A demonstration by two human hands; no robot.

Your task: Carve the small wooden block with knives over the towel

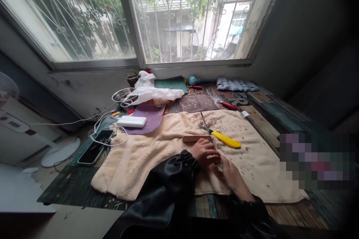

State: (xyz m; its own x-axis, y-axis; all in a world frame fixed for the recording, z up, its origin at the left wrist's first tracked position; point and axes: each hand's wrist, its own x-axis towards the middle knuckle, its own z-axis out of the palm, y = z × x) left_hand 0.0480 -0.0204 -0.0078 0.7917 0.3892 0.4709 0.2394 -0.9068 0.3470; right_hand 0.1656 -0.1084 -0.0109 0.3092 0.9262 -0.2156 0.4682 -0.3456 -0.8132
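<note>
Hazy daylight from window (132, 26), dim right side, pixelated patch (316, 160)

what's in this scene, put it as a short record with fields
left hand: over the right end of the wooden strip
right hand: holds the near end of the thin dark blade
surface: beige towel, scattered with dark shavings
lying on towel: yellow-handled utility knife
far left: smartphone

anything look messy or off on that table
Yes: dark crumbs litter the beige towel, thickest toward its far side, looking like unswept debris. The yellow knife lies there too, its blade seemingly exposed.
</note>
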